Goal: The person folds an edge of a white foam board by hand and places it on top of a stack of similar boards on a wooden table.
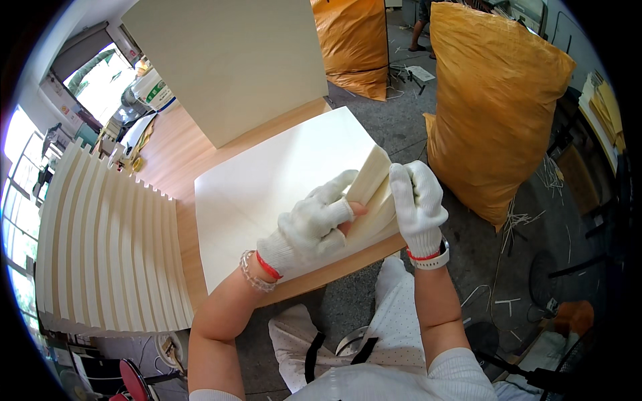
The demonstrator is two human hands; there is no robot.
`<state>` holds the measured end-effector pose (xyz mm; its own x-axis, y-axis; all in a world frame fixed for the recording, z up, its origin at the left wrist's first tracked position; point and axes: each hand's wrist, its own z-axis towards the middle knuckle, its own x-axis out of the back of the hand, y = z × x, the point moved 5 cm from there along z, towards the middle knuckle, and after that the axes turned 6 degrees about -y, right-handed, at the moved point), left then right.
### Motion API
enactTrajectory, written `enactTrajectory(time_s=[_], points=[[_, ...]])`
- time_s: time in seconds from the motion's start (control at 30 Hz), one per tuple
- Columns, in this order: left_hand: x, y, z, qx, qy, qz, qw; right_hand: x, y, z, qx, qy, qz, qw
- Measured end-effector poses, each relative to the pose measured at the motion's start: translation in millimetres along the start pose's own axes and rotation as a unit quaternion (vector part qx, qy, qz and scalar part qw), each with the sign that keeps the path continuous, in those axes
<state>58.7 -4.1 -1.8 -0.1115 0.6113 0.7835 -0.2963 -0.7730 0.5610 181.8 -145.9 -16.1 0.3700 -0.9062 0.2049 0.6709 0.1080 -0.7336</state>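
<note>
Both my hands wear white knit gloves and work at the right end of a large white sheet lying on the wooden table. A cream folded strip rises there, with a crease or layers beneath it. My left hand is closed at the strip's left side, bare fingertips poking out of the glove and pressing against it. On the strip's right side my right hand grips the edge, its fingers bent over. The undersides of the folds are hidden by my hands.
A row of upright cream slats or pleats stands at the left. Behind the sheet rises a large cream panel. Orange sacks stand on the grey floor at right, with scattered white strips. A white bucket sits on the far table.
</note>
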Motion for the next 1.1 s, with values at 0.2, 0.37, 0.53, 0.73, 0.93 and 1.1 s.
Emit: enactTrajectory(time_s=[0.2,0.37,0.53,0.73,0.93,1.1], points=[[0.2,1.7,-2.1,0.018,0.032,-0.012,0.999,-0.2,4.8,0.5,-0.001,-0.003,-0.005,1.000],[-1.7,-2.7,-3.1,0.019,0.048,-0.063,0.997,1.5,1.9,-1.2,0.009,0.008,0.006,1.000],[-1.3,-3.2,-3.1,0.005,-0.003,0.025,1.000,-0.1,-0.5,0.0,0.006,-0.002,0.010,1.000],[-2.8,-4.0,-2.7,0.015,0.017,-0.032,0.999,0.4,6.8,-0.2,-0.008,0.012,0.005,1.000],[-0.8,-0.2,-3.5,0.049,0.046,-0.041,0.997,0.0,7.7,-0.4,0.008,0.016,0.010,1.000],[-1.8,1.8,-1.6,0.021,0.022,0.002,1.000,2.1,1.8,-1.5,0.008,0.009,0.018,1.000]])
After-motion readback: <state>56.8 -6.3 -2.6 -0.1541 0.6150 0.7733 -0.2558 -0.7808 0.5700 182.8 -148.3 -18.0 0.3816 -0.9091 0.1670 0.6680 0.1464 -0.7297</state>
